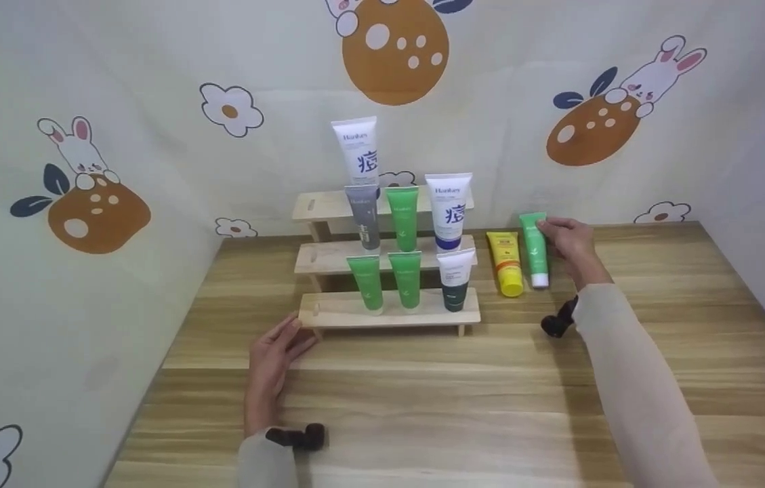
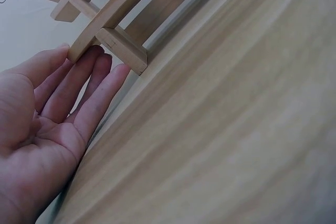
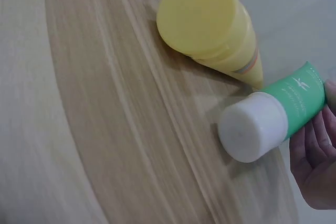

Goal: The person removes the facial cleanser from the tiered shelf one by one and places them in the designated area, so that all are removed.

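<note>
My left hand (image 1: 270,359) holds the left end of the lowest step of a three-tier wooden display stand (image 1: 318,318). In the left wrist view its thumb meets the board's end and its fingers reach under the board. At the right, my right hand (image 1: 573,247) pinches the crimped upper end of a green tube (image 1: 536,251) with a white cap (image 3: 252,127). Just left of that tube, a yellow tube (image 1: 507,264) lies on the table.
Several tubes stand cap-down on the stand: a white tube (image 1: 358,152) on top, a grey tube (image 1: 365,217) among those in the middle, and a white-and-dark-green tube (image 1: 455,279) on the bottom. A patterned cloth (image 1: 274,54) hangs behind the wooden table (image 1: 423,407).
</note>
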`<state>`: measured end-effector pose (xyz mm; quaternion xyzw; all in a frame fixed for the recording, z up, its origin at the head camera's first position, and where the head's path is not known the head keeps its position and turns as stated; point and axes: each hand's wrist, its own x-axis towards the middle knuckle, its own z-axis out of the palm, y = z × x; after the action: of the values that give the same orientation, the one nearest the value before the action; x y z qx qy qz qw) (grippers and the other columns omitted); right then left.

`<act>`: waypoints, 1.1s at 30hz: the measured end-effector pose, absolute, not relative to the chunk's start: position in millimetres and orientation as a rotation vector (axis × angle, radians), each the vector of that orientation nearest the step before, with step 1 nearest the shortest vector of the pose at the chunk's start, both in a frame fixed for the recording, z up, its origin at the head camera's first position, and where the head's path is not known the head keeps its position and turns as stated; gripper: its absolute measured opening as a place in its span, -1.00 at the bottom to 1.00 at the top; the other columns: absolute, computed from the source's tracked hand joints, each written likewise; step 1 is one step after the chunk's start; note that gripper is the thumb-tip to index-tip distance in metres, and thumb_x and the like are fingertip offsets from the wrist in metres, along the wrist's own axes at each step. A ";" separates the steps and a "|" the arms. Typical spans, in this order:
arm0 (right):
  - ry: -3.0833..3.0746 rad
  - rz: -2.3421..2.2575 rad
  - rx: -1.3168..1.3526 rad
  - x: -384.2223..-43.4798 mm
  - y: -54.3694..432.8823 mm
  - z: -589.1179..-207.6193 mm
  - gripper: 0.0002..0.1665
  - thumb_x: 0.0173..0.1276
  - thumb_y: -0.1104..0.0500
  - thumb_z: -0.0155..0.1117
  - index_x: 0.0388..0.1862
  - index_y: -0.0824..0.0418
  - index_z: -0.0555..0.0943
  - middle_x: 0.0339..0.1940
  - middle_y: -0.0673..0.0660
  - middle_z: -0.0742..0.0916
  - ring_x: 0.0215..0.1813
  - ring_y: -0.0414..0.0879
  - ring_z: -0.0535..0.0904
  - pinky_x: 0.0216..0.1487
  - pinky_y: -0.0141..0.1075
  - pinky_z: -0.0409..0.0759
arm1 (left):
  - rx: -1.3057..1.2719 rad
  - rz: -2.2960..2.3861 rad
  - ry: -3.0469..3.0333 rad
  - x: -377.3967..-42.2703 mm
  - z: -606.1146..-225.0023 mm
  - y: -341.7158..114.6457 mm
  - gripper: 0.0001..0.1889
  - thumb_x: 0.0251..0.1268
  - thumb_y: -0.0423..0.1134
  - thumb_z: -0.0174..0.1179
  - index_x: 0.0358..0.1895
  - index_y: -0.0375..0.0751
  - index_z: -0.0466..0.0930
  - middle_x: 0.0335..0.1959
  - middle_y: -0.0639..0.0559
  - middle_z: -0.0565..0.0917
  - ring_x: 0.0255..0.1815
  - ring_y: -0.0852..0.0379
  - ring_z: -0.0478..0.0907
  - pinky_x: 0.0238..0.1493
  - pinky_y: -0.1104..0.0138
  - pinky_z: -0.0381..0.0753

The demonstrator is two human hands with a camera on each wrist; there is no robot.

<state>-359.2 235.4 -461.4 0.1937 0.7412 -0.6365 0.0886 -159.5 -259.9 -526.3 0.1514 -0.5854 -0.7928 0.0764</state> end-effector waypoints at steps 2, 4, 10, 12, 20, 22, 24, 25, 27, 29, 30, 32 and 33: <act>2.175 -1.897 0.620 -361.2 232.9 -465.4 -0.28 0.43 -0.15 0.28 0.46 0.09 0.38 0.18 -0.05 0.54 0.19 -0.16 0.43 0.34 -0.29 0.53 | 0.458 -2.372 -1.766 -158.9 -526.6 -260.4 -0.49 0.41 -0.27 0.25 0.32 -0.48 0.44 0.24 -0.19 0.58 -0.06 0.09 0.74 0.13 0.14 0.79; 2.152 -1.895 0.666 -362.8 229.6 -469.2 -0.29 0.41 -0.14 0.30 0.45 0.07 0.40 0.22 -0.04 0.54 0.21 -0.17 0.44 0.31 -0.33 0.54 | 0.461 -2.381 -1.763 -158.7 -527.3 -260.7 -0.48 0.41 -0.27 0.25 0.33 -0.48 0.43 0.24 -0.19 0.58 -0.05 0.09 0.74 0.14 0.13 0.79; 2.173 -1.880 0.701 -366.8 222.3 -477.5 -0.37 0.46 -0.06 0.27 0.43 0.11 0.43 0.40 0.06 0.50 0.32 -0.13 0.43 0.40 -0.34 0.54 | 0.453 -2.383 -1.763 -158.5 -527.3 -261.8 -0.51 0.45 -0.31 0.20 0.34 -0.49 0.42 0.23 -0.20 0.59 -0.04 0.10 0.74 0.14 0.13 0.79; 2.195 -1.857 0.697 -367.4 223.2 -478.6 -0.39 0.47 -0.04 0.26 0.42 0.12 0.44 0.42 0.08 0.48 0.35 -0.11 0.41 0.43 -0.33 0.51 | 0.454 -2.373 -1.779 -158.5 -526.6 -261.8 -0.52 0.46 -0.29 0.19 0.33 -0.47 0.43 0.22 -0.21 0.60 -0.03 0.10 0.73 0.14 0.14 0.79; 2.175 -1.814 0.736 -370.2 232.6 -478.1 -0.42 0.47 0.01 0.27 0.42 0.09 0.46 0.42 0.06 0.49 0.28 -0.14 0.45 0.32 -0.38 0.57 | 0.471 -2.378 -1.734 -159.7 -525.8 -260.8 -0.51 0.42 -0.31 0.24 0.32 -0.49 0.43 0.21 -0.21 0.62 -0.06 0.09 0.75 0.11 0.12 0.81; 2.169 -1.823 0.736 -370.5 234.0 -477.7 -0.42 0.47 0.03 0.26 0.42 0.10 0.46 0.43 0.06 0.49 0.26 -0.15 0.45 0.30 -0.41 0.57 | 0.473 -2.374 -1.729 -159.7 -525.7 -260.7 -0.51 0.41 -0.31 0.25 0.31 -0.50 0.44 0.19 -0.21 0.64 -0.06 0.09 0.75 0.10 0.12 0.81; 2.175 -1.818 0.733 -370.5 234.8 -477.7 -0.41 0.48 0.03 0.26 0.43 0.10 0.45 0.45 0.07 0.48 0.24 -0.16 0.47 0.27 -0.42 0.59 | 0.482 -2.378 -1.721 -159.8 -525.8 -260.6 -0.51 0.41 -0.31 0.25 0.31 -0.49 0.44 0.18 -0.19 0.65 -0.06 0.10 0.75 0.10 0.12 0.81; 2.183 -1.812 0.734 -370.5 235.0 -477.9 -0.41 0.48 0.02 0.26 0.44 0.09 0.44 0.45 0.07 0.48 0.22 -0.17 0.48 0.24 -0.44 0.60 | 0.483 -2.382 -1.719 -159.8 -525.9 -260.5 -0.51 0.41 -0.31 0.24 0.31 -0.49 0.44 0.19 -0.19 0.65 -0.05 0.10 0.75 0.11 0.12 0.81; 2.206 -1.787 0.747 -370.7 235.2 -478.6 -0.41 0.47 0.02 0.27 0.43 0.09 0.45 0.44 0.07 0.49 0.17 -0.19 0.49 0.19 -0.45 0.61 | 0.480 -2.381 -1.729 -159.6 -525.8 -260.4 -0.51 0.42 -0.31 0.24 0.31 -0.49 0.43 0.20 -0.21 0.64 -0.04 0.10 0.74 0.11 0.12 0.80; 2.228 -1.761 0.764 -370.7 234.9 -479.2 -0.42 0.46 0.03 0.27 0.42 0.08 0.46 0.41 0.06 0.51 0.13 -0.20 0.50 0.14 -0.47 0.61 | 0.482 -2.387 -1.724 -159.6 -525.9 -260.0 -0.52 0.42 -0.32 0.23 0.32 -0.49 0.43 0.22 -0.22 0.62 -0.04 0.10 0.74 0.12 0.12 0.80; 2.237 -1.752 0.776 -370.6 234.8 -479.6 -0.43 0.46 0.03 0.28 0.40 0.08 0.48 0.38 0.05 0.53 0.11 -0.20 0.50 0.11 -0.47 0.61 | 0.482 -2.392 -1.719 -159.5 -525.8 -259.8 -0.52 0.42 -0.33 0.23 0.32 -0.49 0.42 0.24 -0.23 0.60 -0.04 0.10 0.74 0.12 0.12 0.80; 2.247 -1.744 0.794 -370.6 233.2 -479.1 -0.46 0.44 0.04 0.30 0.36 0.08 0.51 0.31 0.04 0.55 0.08 -0.20 0.49 0.07 -0.47 0.60 | 0.484 -2.390 -1.718 -159.3 -525.4 -260.0 -0.52 0.43 -0.34 0.22 0.32 -0.50 0.43 0.26 -0.25 0.59 -0.05 0.10 0.74 0.11 0.12 0.81; 2.248 -1.743 0.803 -370.8 232.5 -479.1 -0.48 0.44 0.05 0.30 0.35 0.09 0.52 0.28 0.03 0.56 0.07 -0.20 0.49 0.06 -0.47 0.60 | 0.480 -2.389 -1.725 -159.0 -525.3 -260.2 -0.52 0.43 -0.34 0.21 0.32 -0.52 0.41 0.28 -0.27 0.57 -0.04 0.11 0.74 0.12 0.12 0.80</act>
<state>-370.8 232.5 -479.1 0.2706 0.7572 -0.5873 0.0926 -159.0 -260.2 -525.3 0.1603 -0.5760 -0.7977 0.0781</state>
